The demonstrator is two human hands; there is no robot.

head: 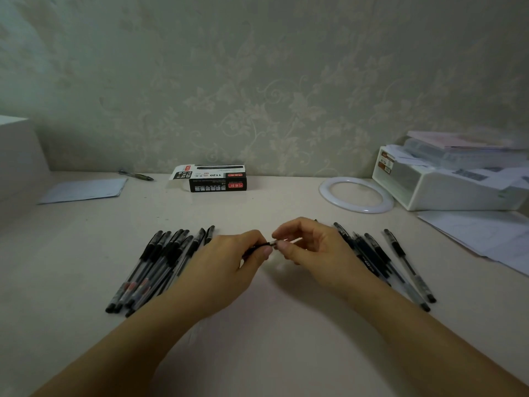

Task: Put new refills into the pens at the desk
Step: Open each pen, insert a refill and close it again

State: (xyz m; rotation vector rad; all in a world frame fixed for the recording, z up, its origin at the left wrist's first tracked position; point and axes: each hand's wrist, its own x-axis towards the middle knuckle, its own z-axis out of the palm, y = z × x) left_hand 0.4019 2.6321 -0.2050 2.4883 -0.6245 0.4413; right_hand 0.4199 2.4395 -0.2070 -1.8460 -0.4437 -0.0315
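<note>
holding one pen [262, 245] between them above the middle of the counter [257, 353], both hands meet fingertip to fingertip. the left hand [229, 265] has its grip closed around the dark barrel, which runs back under the palm, while the right hand [312, 250] pinches the pale metal tip end between thumb and forefinger, so the pen bridges the two grips nearly level. a fanned bunch of pens [154, 267] lies on the counter just left of the left hand, partly under its wrist, and another bunch of pens [380, 259] lies just right of the right hand. further back a black refill box [214, 179] sits near the wall with its flap open, well apart from both hands.
</note>
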